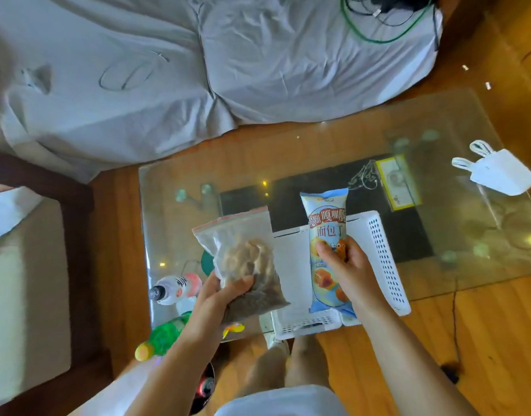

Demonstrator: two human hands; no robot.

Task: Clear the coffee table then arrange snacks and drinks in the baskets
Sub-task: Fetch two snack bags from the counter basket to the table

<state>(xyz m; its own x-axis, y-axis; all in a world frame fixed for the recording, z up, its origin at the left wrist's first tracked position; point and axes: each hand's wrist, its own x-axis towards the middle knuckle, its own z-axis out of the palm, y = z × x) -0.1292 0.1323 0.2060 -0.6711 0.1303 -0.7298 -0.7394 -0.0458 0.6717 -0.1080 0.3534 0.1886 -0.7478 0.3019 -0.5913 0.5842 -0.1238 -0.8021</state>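
Left hand (219, 292) gripped a clear zip bag (243, 259) at frame centre; right hand (345, 265) clasped a blue snack pack (327, 223) above the white basket (384, 259). Two bottles (174, 288) lay lower left on the glass table (318, 151); a white bag (501, 172) sat upper right.

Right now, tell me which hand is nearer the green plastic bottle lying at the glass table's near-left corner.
Left. The left hand, gripping the clear zip bag of snacks, is just right of and above the green plastic bottle. The right hand, holding the blue snack packet, is farther right, over the white basket.
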